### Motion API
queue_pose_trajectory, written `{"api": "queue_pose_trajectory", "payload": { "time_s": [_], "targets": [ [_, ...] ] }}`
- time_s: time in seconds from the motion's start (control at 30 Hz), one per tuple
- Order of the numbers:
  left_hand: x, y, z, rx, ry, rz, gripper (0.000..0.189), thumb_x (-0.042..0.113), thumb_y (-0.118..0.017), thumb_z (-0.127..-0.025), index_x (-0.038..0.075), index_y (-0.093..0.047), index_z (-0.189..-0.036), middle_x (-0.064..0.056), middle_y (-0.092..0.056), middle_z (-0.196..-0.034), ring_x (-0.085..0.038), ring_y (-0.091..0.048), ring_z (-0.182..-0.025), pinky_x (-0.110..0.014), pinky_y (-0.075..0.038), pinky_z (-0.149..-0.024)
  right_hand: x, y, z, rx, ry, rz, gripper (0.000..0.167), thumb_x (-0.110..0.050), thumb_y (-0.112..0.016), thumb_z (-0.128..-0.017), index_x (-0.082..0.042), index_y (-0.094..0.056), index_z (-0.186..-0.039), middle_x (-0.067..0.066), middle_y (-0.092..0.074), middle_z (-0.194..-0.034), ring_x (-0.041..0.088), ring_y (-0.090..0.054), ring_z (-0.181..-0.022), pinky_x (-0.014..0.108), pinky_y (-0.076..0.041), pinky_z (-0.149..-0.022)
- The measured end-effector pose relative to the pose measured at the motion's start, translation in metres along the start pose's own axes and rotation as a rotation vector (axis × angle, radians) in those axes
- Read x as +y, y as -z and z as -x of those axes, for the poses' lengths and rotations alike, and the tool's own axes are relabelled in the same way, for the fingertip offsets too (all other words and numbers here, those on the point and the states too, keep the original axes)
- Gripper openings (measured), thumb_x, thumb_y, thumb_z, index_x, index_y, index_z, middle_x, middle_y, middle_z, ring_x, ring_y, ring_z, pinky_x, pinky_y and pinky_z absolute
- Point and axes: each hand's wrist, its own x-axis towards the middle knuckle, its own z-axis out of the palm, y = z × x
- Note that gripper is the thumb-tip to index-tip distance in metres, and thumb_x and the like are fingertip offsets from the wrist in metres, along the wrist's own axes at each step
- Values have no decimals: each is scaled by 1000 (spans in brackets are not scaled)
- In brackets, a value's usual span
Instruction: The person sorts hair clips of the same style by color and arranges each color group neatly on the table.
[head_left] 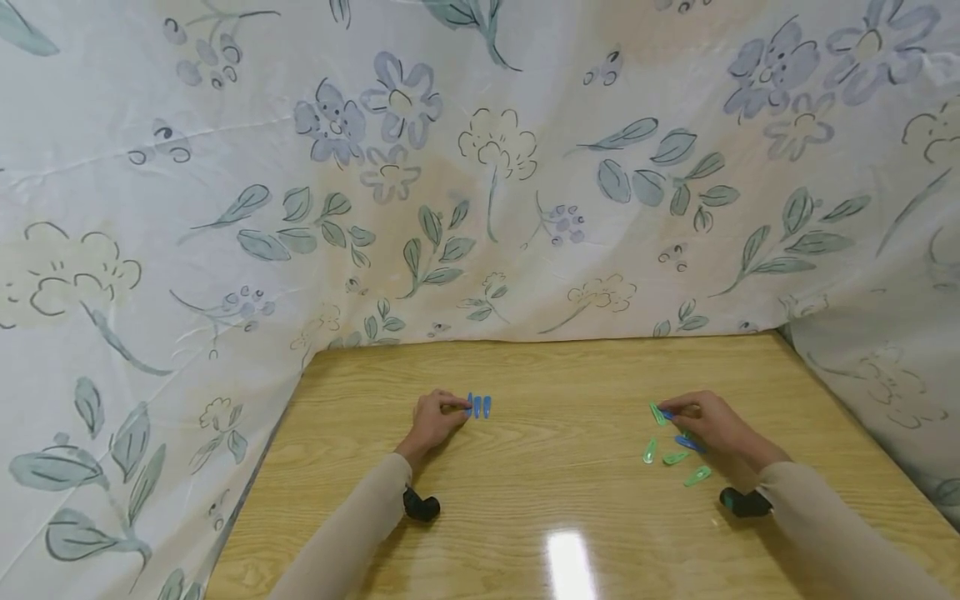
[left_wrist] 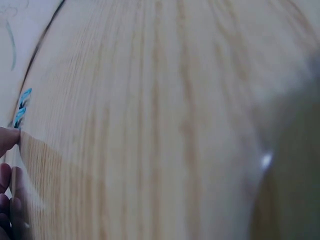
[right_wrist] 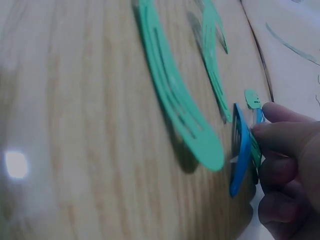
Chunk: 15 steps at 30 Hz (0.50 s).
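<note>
Three blue snap hair clips (head_left: 487, 407) stand side by side in a short row on the table. My left hand (head_left: 438, 418) is at the row's left end, its thumb and fingertips pinching the leftmost clip (head_left: 469, 403). Farther right, my right hand (head_left: 708, 421) pinches a blue snap hair clip (head_left: 667, 414) between thumb and index finger, right beside a green hair clip (head_left: 657, 413). Under that hand lies another blue clip (right_wrist: 241, 155), close to its curled fingers in the right wrist view.
More green hair clips (head_left: 649, 451) lie scattered nearer to me, below the right hand. The wooden table (head_left: 555, 467) is bounded by a floral cloth (head_left: 525, 275) at its back and sides. Dark devices (head_left: 422, 506) are worn at both wrists.
</note>
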Motion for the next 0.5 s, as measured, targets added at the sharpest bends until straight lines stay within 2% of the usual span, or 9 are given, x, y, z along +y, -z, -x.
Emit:
{"api": "queue_pose_trajectory", "payload": {
  "time_s": [0.3,0.4,0.47,0.5],
  "targets": [
    [-2,-1,0,0,5,-3,13,12,-76,-89,12,-82,-101,-12,-65,-116,-37,-51,-121,-64,-25,-110,3,6,-2,31,7,-10,23,-5,-63,-98,1,-73,-118,23,-72,-118,27,-69,-106,55,-55,-92],
    [-4,-2,0,0,1,-4,13,11,-76,-89,12,-82,-100,-12,-65,-115,-38,-51,-122,-65,-24,-111,4,7,-2,66,-10,-4,23,-5,-62,-99,1,-73,-119,24,-71,-120,19,-67,-107,48,-57,-90],
    [-5,-1,0,-2,-3,-5,13,11,-76,-89,12,-82,-100,-12,-65,-115,-38,-51,-122,-65,-23,-112,4,7,-1,94,-22,-5,25,-4,-60,-100,1,-71,-121,25,-69,-124,9,-64,-107,37,-58,-87],
    [-5,-1,0,-2,-3,-3,13,11,-76,-89,12,-82,-100,-12,-65,-115,-38,-51,-122,-65,-22,-113,4,7,0,106,-30,-18,26,-4,-59,-101,2,-70,-123,27,-68,-124,4,-61,-105,32,-57,-81]
  ]
}}
